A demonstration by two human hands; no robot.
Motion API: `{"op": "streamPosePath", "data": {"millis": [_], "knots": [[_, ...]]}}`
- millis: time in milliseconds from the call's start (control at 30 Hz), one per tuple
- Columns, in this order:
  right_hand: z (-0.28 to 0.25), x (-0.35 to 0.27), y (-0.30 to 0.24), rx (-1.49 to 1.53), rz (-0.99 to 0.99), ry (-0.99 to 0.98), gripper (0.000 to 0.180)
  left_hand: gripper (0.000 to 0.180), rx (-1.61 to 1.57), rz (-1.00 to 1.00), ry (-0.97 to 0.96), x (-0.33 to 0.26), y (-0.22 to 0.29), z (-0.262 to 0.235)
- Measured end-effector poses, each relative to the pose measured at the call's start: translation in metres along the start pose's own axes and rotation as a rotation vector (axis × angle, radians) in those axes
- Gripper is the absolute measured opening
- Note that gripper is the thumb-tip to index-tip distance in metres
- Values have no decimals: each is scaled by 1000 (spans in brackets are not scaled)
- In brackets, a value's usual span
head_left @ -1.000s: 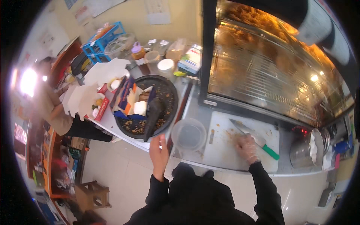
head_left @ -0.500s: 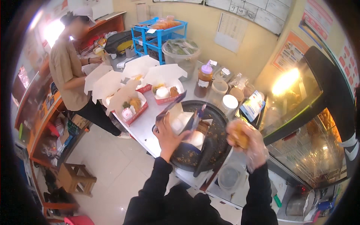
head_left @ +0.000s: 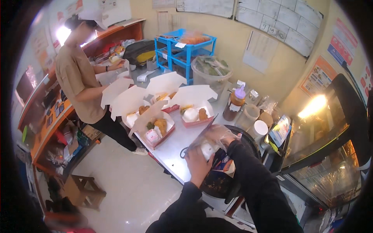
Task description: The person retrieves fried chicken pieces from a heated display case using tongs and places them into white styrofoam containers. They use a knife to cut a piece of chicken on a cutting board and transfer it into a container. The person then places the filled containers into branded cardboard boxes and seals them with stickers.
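My left hand grips the near side of an open dark-blue food box, its thumb beside a white rounded portion of rice. Over the far part of that box reaches my right hand in a clear plastic glove, its fingers down by the raised lid. Those fingers are mostly hidden, so what they hold does not show. A second blue box stands close by, partly under my right forearm. Both boxes are at the round black stone mortar, which has crumbs in it.
Several open red-and-white boxes with rice and fried chicken stand on the table to the left. Behind are a sauce bottle, jars, a lidded tub and a blue rack. A lit display warmer is right; a person stands left.
My right hand has moved left from beside the mortar to over the blue box; the fried chicken piece it held is now hidden. My left hand has shifted lower on the box. The view has turned.
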State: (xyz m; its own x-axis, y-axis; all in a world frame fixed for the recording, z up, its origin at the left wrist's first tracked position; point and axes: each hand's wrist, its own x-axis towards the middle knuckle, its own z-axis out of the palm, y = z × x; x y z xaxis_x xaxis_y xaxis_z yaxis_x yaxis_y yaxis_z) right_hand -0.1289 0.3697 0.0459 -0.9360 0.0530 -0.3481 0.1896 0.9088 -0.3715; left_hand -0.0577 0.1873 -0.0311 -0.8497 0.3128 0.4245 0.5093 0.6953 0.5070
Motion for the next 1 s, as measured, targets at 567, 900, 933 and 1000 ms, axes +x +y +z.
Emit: {"op": "streamPosePath", "data": {"millis": [567,900,933,1000], "knots": [[59,-21,69,249,-285,118,42,50,-226,23,-77,-19,17,-2],[43,-63,12,-243,-197,561,26,21,-422,124,193,-25,8,-22],[33,-54,25,-488,-368,367,51,21,-337,89,164,-26,3,-29],[-7,-88,-21,-186,6,125,33,9,-407,86,312,-22,-5,-51]]}}
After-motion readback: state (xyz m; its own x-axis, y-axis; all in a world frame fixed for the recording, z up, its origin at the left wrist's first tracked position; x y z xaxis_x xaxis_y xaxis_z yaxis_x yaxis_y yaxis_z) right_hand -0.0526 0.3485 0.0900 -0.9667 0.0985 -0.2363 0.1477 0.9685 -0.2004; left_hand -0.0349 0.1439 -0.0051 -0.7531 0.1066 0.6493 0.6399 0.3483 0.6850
